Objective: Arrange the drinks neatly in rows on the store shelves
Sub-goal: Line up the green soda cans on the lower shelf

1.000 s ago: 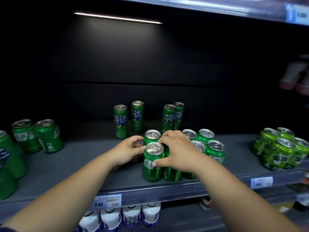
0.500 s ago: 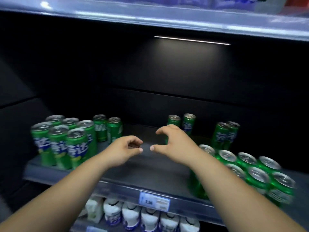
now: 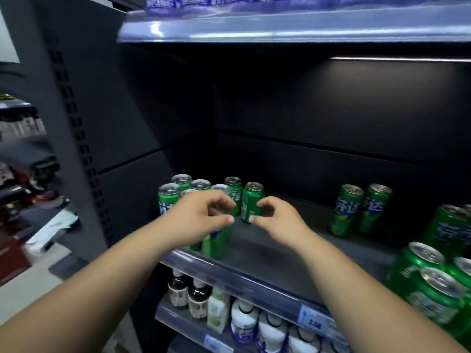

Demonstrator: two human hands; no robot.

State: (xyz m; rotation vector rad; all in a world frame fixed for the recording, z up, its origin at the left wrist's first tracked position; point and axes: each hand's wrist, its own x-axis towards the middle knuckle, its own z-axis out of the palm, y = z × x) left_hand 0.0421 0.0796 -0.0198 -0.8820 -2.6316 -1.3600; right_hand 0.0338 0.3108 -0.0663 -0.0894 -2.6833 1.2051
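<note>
Standing upright at frame centre, a green can (image 3: 251,200) is flanked by the curled fingers (image 3: 266,203) of the right hand (image 3: 277,220); whether it is gripped cannot be told. The left hand (image 3: 196,220), likewise curled, is held before the can cluster (image 3: 175,197) at the left wall, its hold equally unclear. Bare shelf (image 3: 270,250) is left open lower right.

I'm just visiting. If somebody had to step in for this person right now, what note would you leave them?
Left grip: fingers curled over the front of the left can cluster; whether it holds a can is unclear.
Right grip: thumb and fingers curled beside a short green can; contact unclear.
Cans: on the middle shelf; two tall cans stand apart at the back, another bunch at the right front.
Done: left can cluster stands packed together.
Left: line the loose cans up into straight rows.
</note>
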